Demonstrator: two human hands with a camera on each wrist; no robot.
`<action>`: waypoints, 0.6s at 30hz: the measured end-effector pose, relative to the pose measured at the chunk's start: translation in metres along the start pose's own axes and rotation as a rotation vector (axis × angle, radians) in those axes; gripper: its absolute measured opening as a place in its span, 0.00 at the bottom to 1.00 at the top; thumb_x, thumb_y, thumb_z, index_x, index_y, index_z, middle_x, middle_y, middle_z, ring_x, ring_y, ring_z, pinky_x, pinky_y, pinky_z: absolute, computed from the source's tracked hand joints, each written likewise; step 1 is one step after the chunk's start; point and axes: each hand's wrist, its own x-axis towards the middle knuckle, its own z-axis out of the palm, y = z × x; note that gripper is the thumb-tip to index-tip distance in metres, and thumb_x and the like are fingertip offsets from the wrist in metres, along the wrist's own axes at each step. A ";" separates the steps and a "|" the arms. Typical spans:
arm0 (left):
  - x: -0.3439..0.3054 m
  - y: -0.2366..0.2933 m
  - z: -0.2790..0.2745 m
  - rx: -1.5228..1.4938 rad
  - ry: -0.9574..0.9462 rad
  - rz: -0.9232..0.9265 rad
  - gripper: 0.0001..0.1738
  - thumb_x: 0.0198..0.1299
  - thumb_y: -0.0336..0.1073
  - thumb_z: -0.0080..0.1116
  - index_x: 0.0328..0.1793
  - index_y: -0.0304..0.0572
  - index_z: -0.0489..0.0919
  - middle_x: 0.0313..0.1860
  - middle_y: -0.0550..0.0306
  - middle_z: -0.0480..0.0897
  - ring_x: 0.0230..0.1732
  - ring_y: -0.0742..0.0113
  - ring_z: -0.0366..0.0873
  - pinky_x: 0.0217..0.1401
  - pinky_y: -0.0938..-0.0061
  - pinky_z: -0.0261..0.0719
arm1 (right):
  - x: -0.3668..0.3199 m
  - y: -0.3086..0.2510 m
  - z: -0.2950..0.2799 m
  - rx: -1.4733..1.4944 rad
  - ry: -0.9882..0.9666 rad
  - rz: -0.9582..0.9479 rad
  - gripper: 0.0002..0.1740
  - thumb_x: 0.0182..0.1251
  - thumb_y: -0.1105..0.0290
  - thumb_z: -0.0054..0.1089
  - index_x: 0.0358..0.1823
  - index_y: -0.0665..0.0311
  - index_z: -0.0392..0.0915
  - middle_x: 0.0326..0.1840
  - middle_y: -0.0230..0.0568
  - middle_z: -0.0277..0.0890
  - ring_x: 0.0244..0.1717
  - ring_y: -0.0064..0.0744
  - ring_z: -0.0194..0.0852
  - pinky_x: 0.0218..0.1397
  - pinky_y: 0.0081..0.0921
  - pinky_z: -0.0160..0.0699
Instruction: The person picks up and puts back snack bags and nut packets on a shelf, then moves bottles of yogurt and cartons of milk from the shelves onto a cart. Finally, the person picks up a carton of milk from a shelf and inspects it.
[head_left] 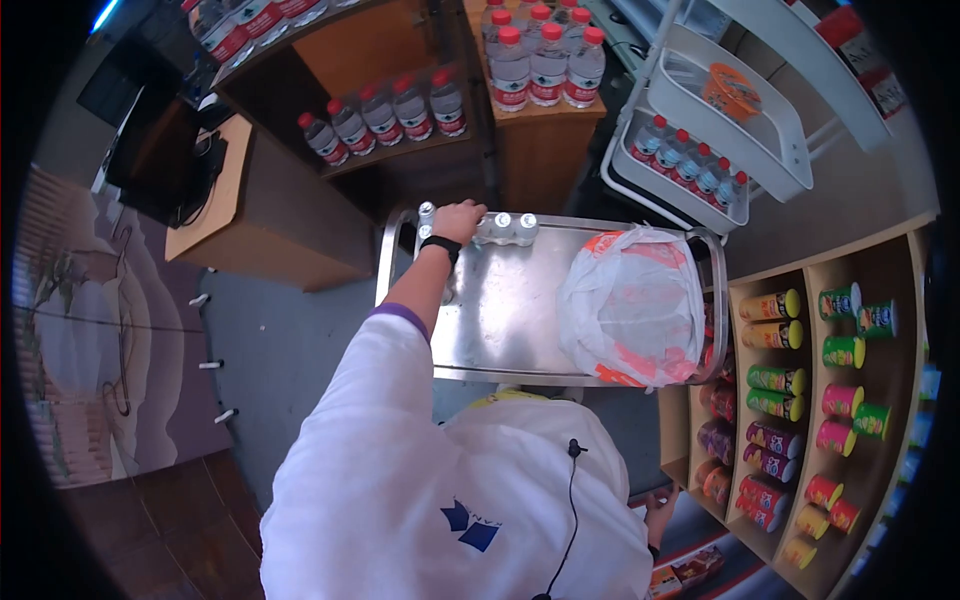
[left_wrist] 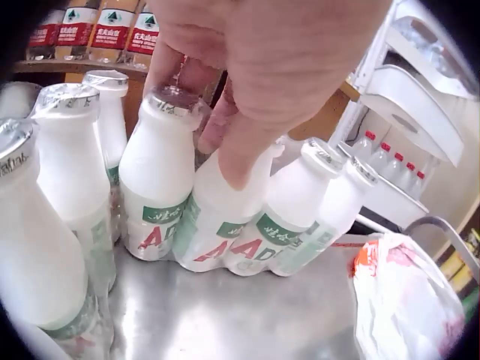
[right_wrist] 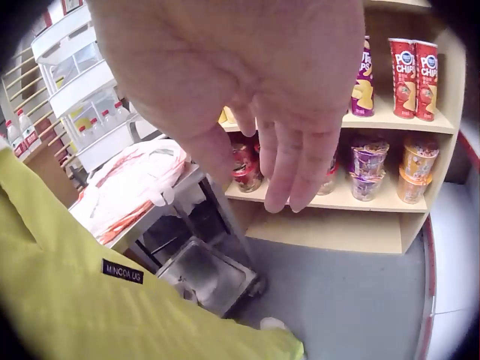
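Note:
My left hand is at the far left part of the metal cart. Seen from the left wrist, the hand pinches a white bottle near its foil cap, fingers behind and thumb in front, over the neighbouring bottle. This bottle stands in a row of several alike, with green and red lettering; more white bottles stand at the left. My right hand hangs low by the shelf; in the right wrist view the hand has loose fingers and holds nothing.
A white plastic bag with red print lies on the cart's right part. Snack shelves stand at the right. Red-capped water bottles are on cabinets beyond the cart, beside a white rack. A desk is at the left.

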 end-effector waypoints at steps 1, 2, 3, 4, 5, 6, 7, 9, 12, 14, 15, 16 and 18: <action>0.002 0.000 -0.001 -0.029 0.006 -0.012 0.16 0.50 0.35 0.56 0.47 0.55 0.77 0.43 0.55 0.79 0.44 0.52 0.79 0.45 0.60 0.77 | 0.008 0.008 -0.002 -0.028 0.034 -0.094 0.41 0.54 0.85 0.56 0.70 0.59 0.52 0.51 0.46 0.70 0.47 0.34 0.69 0.45 0.27 0.72; 0.002 0.000 -0.002 -0.060 0.012 -0.019 0.16 0.52 0.34 0.53 0.48 0.56 0.77 0.44 0.54 0.79 0.45 0.51 0.78 0.46 0.60 0.77 | 0.010 0.009 -0.004 -0.056 0.074 -0.186 0.40 0.54 0.85 0.56 0.69 0.59 0.53 0.50 0.45 0.70 0.46 0.33 0.70 0.45 0.27 0.72; 0.004 -0.004 0.003 -0.057 0.078 -0.003 0.15 0.53 0.34 0.51 0.48 0.55 0.77 0.43 0.53 0.79 0.45 0.52 0.79 0.45 0.60 0.77 | 0.013 0.008 -0.003 -0.045 0.107 -0.180 0.40 0.54 0.85 0.56 0.69 0.59 0.53 0.50 0.45 0.70 0.46 0.33 0.70 0.45 0.27 0.72; 0.008 -0.010 0.013 -0.062 0.152 0.026 0.14 0.54 0.33 0.48 0.47 0.55 0.77 0.41 0.53 0.79 0.44 0.52 0.79 0.44 0.59 0.77 | 0.018 -0.007 -0.003 -0.064 0.083 -0.167 0.40 0.54 0.85 0.56 0.69 0.60 0.53 0.50 0.45 0.70 0.45 0.33 0.70 0.45 0.27 0.72; 0.011 -0.017 0.020 -0.077 0.175 0.068 0.16 0.54 0.33 0.46 0.50 0.53 0.77 0.41 0.52 0.80 0.45 0.51 0.78 0.45 0.59 0.77 | 0.022 -0.023 -0.007 -0.075 0.086 -0.150 0.39 0.54 0.85 0.57 0.68 0.60 0.54 0.50 0.45 0.70 0.44 0.32 0.71 0.46 0.27 0.72; 0.008 -0.014 0.017 -0.119 0.173 0.054 0.19 0.54 0.34 0.45 0.54 0.52 0.76 0.46 0.52 0.80 0.48 0.49 0.77 0.49 0.58 0.75 | 0.021 -0.036 -0.004 -0.018 0.127 -0.258 0.38 0.54 0.84 0.57 0.68 0.60 0.55 0.50 0.46 0.71 0.43 0.33 0.72 0.47 0.27 0.73; 0.008 -0.023 0.035 -0.111 0.292 0.094 0.23 0.53 0.33 0.45 0.58 0.52 0.75 0.51 0.50 0.79 0.51 0.48 0.76 0.54 0.57 0.73 | 0.022 -0.053 -0.005 0.012 0.139 -0.285 0.37 0.55 0.82 0.58 0.67 0.60 0.57 0.51 0.47 0.72 0.44 0.34 0.73 0.49 0.26 0.73; 0.016 -0.033 0.056 -0.222 0.231 0.083 0.26 0.50 0.30 0.48 0.60 0.49 0.74 0.53 0.43 0.78 0.54 0.47 0.75 0.58 0.56 0.71 | 0.043 -0.060 -0.016 -0.107 0.073 -0.343 0.35 0.55 0.78 0.62 0.65 0.62 0.58 0.55 0.43 0.68 0.43 0.32 0.75 0.47 0.27 0.76; 0.029 -0.049 0.079 -0.023 0.163 0.003 0.31 0.47 0.30 0.52 0.63 0.48 0.70 0.53 0.46 0.76 0.54 0.45 0.72 0.56 0.54 0.71 | 0.039 -0.139 -0.066 -0.106 0.173 -0.549 0.29 0.60 0.75 0.59 0.63 0.63 0.62 0.53 0.41 0.70 0.42 0.27 0.76 0.47 0.25 0.76; 0.016 -0.029 0.059 0.078 0.199 -0.025 0.34 0.47 0.32 0.55 0.65 0.49 0.65 0.55 0.50 0.73 0.57 0.48 0.68 0.58 0.53 0.67 | 0.034 -0.189 -0.117 0.030 0.286 -0.637 0.24 0.62 0.74 0.57 0.61 0.65 0.65 0.51 0.41 0.73 0.43 0.26 0.76 0.48 0.25 0.76; -0.003 -0.007 0.027 0.251 0.325 0.045 0.29 0.53 0.34 0.54 0.64 0.45 0.66 0.53 0.52 0.74 0.52 0.55 0.71 0.51 0.61 0.70 | 0.030 -0.209 -0.147 0.045 0.389 -0.660 0.22 0.63 0.73 0.56 0.59 0.65 0.67 0.51 0.41 0.74 0.44 0.27 0.76 0.49 0.25 0.75; -0.014 0.009 0.009 0.426 0.449 0.096 0.25 0.58 0.37 0.52 0.63 0.41 0.67 0.51 0.53 0.75 0.47 0.61 0.74 0.43 0.70 0.73 | 0.027 -0.229 -0.177 0.056 0.476 -0.687 0.20 0.63 0.73 0.56 0.57 0.65 0.69 0.50 0.41 0.74 0.45 0.28 0.76 0.50 0.26 0.75; 0.022 -0.006 0.058 -0.075 0.523 -0.175 0.30 0.44 0.24 0.53 0.59 0.43 0.69 0.52 0.45 0.72 0.57 0.45 0.67 0.64 0.55 0.62 | 0.007 -0.266 -0.240 0.118 0.810 -0.924 0.17 0.62 0.73 0.56 0.53 0.65 0.72 0.41 0.41 0.76 0.43 0.32 0.76 0.48 0.28 0.74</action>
